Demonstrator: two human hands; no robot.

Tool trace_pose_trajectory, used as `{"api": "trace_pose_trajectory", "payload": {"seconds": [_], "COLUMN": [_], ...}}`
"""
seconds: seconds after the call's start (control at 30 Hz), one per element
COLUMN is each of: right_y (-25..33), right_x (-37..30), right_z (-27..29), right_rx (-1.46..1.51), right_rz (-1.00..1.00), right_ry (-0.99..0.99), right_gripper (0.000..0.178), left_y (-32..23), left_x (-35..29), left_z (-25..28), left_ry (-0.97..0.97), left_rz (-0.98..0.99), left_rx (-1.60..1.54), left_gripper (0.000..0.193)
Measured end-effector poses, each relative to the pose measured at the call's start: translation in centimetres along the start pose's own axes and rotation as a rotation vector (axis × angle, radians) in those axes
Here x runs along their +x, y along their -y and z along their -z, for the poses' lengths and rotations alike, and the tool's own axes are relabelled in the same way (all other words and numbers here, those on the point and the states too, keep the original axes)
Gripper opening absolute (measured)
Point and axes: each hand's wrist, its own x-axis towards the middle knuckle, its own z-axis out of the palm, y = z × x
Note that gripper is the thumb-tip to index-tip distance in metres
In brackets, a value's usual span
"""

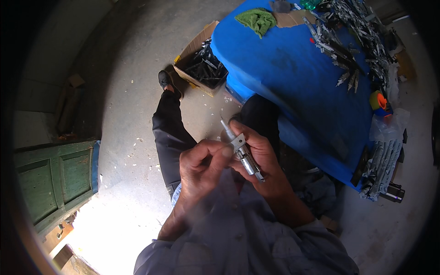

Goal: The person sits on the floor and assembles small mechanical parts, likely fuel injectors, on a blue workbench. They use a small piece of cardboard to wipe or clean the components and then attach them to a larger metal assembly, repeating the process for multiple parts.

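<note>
A silver metal cylinder part (248, 162) with a thin rod at its far end is held slantwise in front of my chest. My right hand (263, 153) is closed round it from the right, thumb along its upper side. From the left, my left hand (201, 167) pinches a small flat metal plate (238, 142) with a hole, which sits across the part's middle. The fingers hide where plate and cylinder meet. The cylinder's near end sticks out bare past my right fingers.
Right of me stands a table under a blue cloth (293, 82), bearing a green rag (257, 20), piled metal strips (334, 50), a tape roll (378, 100) and bagged silver parts (384, 165). A cardboard box (198, 59) of dark parts stands on the floor; a green panelled door (55, 183) is left.
</note>
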Motion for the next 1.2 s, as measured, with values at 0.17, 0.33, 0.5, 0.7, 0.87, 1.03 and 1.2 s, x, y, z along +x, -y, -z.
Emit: {"api": "trace_pose_trajectory", "payload": {"seconds": [0.17, 0.33, 0.5, 0.7, 0.87, 1.03, 1.2], "right_y": [-0.2, -0.1, 0.1, -0.1, 0.0, -0.3, -0.3], "right_x": [0.3, 0.3, -0.1, 0.4, 0.5, 0.3, 0.4], "right_z": [0.0, 0.2, -1.6, -0.1, 0.6, 0.1, 0.6], "right_rx": [-0.019, 0.018, -0.04, 0.034, 0.019, 0.038, 0.035], "right_rz": [0.004, -0.009, 0.023, 0.004, -0.015, 0.002, -0.002], "right_ry": [-0.014, 0.024, -0.113, -0.006, -0.011, -0.026, -0.007], "right_gripper": [0.032, 0.033, 0.033, 0.032, 0.032, 0.033, 0.034], "left_y": [0.1, 0.7, 0.2, 0.8, 0.3, 0.6, 0.4], "left_x": [-0.1, -0.2, -0.2, -0.1, -0.4, -0.6, -0.3], "left_z": [0.5, 0.4, 0.4, 0.3, 0.0, 0.1, 0.2], "left_ry": [-0.013, -0.015, -0.032, -0.03, -0.023, -0.061, -0.019], "left_rz": [0.031, -0.031, 0.037, -0.021, 0.034, 0.036, 0.034], "left_rx": [0.04, 0.082, 0.02, 0.022, -0.013, 0.017, 0.02], "left_gripper": [0.013, 0.014, 0.015, 0.016, 0.016, 0.016, 0.015]}}
